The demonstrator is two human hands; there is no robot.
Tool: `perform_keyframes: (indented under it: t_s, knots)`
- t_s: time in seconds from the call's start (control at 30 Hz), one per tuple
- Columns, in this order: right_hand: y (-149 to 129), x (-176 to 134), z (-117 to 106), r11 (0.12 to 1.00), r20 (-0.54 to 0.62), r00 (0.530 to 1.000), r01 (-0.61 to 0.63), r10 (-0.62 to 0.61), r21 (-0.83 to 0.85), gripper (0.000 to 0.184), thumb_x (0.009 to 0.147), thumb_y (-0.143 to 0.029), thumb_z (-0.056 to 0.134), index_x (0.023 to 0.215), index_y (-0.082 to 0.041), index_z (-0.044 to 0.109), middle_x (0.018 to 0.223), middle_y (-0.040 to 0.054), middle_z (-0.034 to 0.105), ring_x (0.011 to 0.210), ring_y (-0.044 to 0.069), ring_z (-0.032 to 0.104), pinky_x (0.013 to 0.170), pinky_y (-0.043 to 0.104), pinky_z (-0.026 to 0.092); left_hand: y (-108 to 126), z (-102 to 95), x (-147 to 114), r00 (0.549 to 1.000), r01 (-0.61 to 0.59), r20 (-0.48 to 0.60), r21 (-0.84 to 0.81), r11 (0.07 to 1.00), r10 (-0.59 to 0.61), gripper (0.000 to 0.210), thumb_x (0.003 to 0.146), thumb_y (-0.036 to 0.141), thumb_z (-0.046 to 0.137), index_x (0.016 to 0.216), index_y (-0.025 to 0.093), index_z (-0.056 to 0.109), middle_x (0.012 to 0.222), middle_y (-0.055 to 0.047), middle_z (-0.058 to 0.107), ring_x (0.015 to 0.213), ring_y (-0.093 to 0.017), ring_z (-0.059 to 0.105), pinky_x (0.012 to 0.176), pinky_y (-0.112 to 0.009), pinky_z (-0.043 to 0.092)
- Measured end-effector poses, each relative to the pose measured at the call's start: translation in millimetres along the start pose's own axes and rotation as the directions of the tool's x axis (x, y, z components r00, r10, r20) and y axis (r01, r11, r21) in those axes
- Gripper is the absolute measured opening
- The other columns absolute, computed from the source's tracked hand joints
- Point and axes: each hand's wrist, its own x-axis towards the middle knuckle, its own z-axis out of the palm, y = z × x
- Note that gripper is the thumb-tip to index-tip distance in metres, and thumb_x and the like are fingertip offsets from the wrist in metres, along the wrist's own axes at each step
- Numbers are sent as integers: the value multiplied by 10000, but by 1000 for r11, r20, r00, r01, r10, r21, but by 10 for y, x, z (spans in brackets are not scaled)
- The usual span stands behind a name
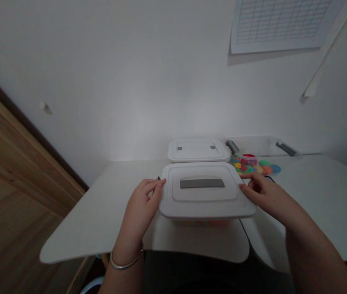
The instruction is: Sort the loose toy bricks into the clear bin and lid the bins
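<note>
A lidded storage box stands on the white table in front of me. Its white lid (207, 208) has a grey handle strip (202, 183) lying flat in the middle. My left hand (145, 201) grips the box at the left edge, thumb and fingers drawn together by the rim. On the opposite side, my right hand (260, 192) holds the right edge, with its thumb on the lid's rim and the other fingers bent. Most of the box body is hidden under the lid; faint coloured contents show below the front rim. What lies beneath my fingertips is partly covered.
Behind it lies a second white lid (196, 152). At the back right stands a clear open bin (256, 143) with grey side latches, holding several colourful pieces (265, 166). Two table tops meet at a seam. A gridded paper (279, 24) hangs on the wall; wood panelling (14, 163) is at left.
</note>
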Motion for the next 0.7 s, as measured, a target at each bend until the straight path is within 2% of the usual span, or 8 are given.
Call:
perform_keyframes:
  t_s: [0.07,0.13,0.23,0.3,0.4,0.5,0.63,0.7]
  knots:
    - [9,39,36,995,-58,995,80,-77,55,485,769,-451,545,1152,-163,624,874,84,687,775,234,642,617,339,493,-17,8,40,1000,3,11,-21,1000,-3,335,893,394,500,1033,204,739,1062,-90,707,1029,-233,638,957,-434,505]
    - [13,84,90,987,-67,991,126,-120,100,519,750,-451,574,1194,-187,622,1115,124,679,1020,284,627,719,379,529,-69,50,91,999,24,30,-72,997,-22,359,860,389,535,1106,196,712,1149,-96,696,1098,-243,620,1031,-460,456]
    - [25,114,163,974,-33,996,91,-86,206,486,775,-440,565,1200,-216,637,1285,118,626,1186,296,564,840,422,533,-174,118,137,994,96,66,-207,974,-84,437,822,383,549,1183,171,673,1275,-121,641,1190,-251,582,1083,-473,408]
    - [44,104,185,959,-39,998,60,-51,278,453,796,-426,558,1195,-232,647,1297,105,624,1186,284,569,869,426,533,-220,134,133,995,98,56,-252,963,-86,424,814,369,557,1174,181,679,1271,-118,637,1187,-242,581,1082,-461,406]
    - [92,80,180,937,-48,999,33,-17,347,397,789,-427,587,1120,-230,686,1243,109,650,1150,286,592,820,410,554,-234,125,100,996,84,42,-258,962,-76,366,797,338,580,1110,201,713,1181,-108,660,1133,-235,600,1041,-442,440]
    - [155,79,186,910,-67,997,7,23,415,377,748,-453,640,1034,-215,701,1258,120,636,1165,304,581,764,390,568,-236,160,67,990,140,32,-300,943,-137,384,783,334,594,1127,203,705,1243,-122,617,1183,-255,570,975,-411,492]
    - [172,66,298,784,16,982,-162,190,599,552,745,-461,650,1247,-238,589,1315,108,615,1142,280,614,805,389,566,-282,312,33,939,313,23,-472,824,-343,612,806,323,579,1401,213,483,1271,-136,613,1082,-232,641,833,-331,561]
    - [127,35,374,680,116,970,-233,213,696,598,792,-461,587,1339,-230,515,1287,112,639,1084,270,653,806,392,570,-289,382,19,946,293,31,-507,810,-322,623,825,316,543,1425,182,444,1223,-140,648,973,-212,681,768,-302,577]
